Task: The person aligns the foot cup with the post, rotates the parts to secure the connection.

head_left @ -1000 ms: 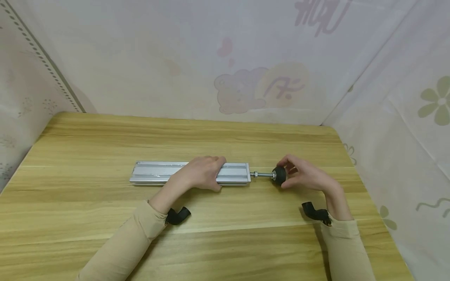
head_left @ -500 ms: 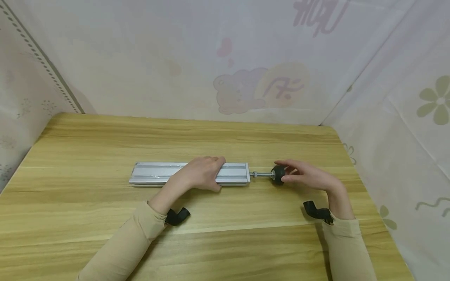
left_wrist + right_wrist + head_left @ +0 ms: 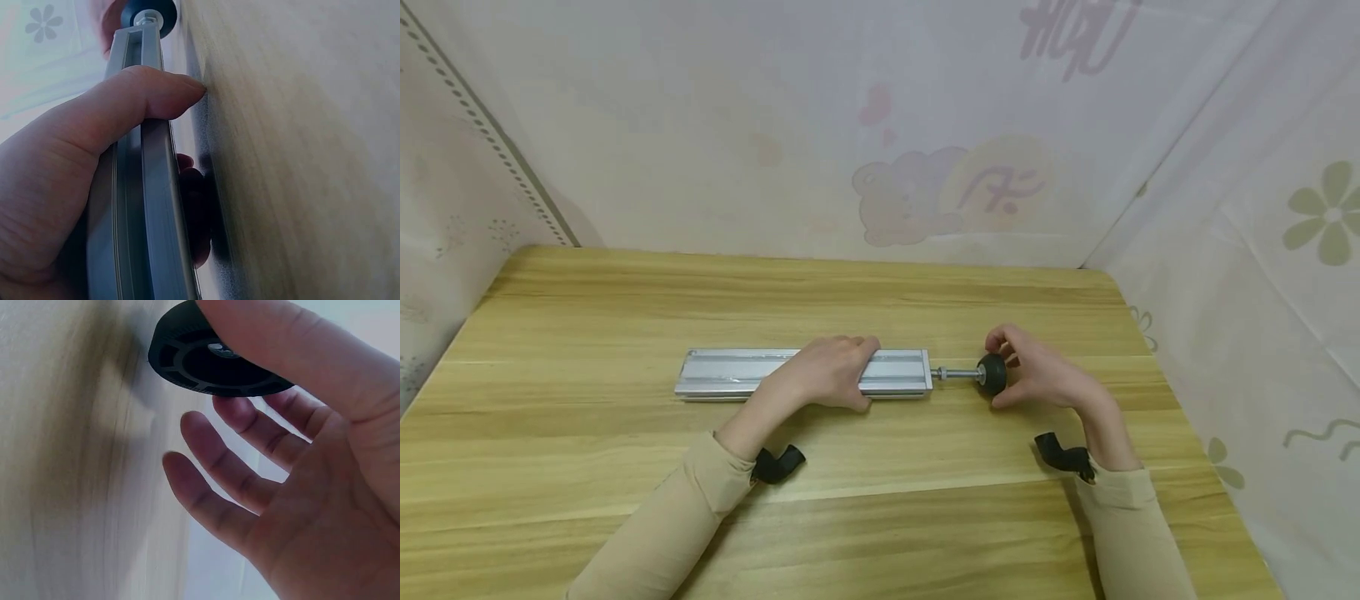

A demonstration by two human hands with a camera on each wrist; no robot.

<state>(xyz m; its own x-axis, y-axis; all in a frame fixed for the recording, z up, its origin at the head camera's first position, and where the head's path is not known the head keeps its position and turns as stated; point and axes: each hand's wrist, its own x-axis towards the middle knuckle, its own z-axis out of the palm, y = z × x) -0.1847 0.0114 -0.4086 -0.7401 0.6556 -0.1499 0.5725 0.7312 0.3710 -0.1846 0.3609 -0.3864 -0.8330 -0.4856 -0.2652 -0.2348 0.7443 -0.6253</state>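
Observation:
A length of silver aluminium profile (image 3: 715,371) lies across the table, grooves along its faces. My left hand (image 3: 823,372) grips it over the right half, thumb down the near side; the left wrist view shows the thumb (image 3: 156,90) across the grooved face. From the profile's right end a threaded rod (image 3: 961,374) with a nut sticks out. On the rod's outer end sits a round black levelling foot (image 3: 992,375). My right hand (image 3: 1045,371) holds this foot by its rim between thumb and fingers. In the right wrist view the foot's ribbed underside (image 3: 219,369) faces the palm.
The wood-grain table (image 3: 880,533) carries the profile near its middle. Printed cloth walls (image 3: 737,125) stand behind and at both sides. A black curved piece sticks out from each sleeve cuff, the left one (image 3: 778,464) and the right one (image 3: 1060,454).
My right hand's fingers closed in and lifted along the foot half a second ago, and now spread wider around its rim. The left hand and the profile stay in place.

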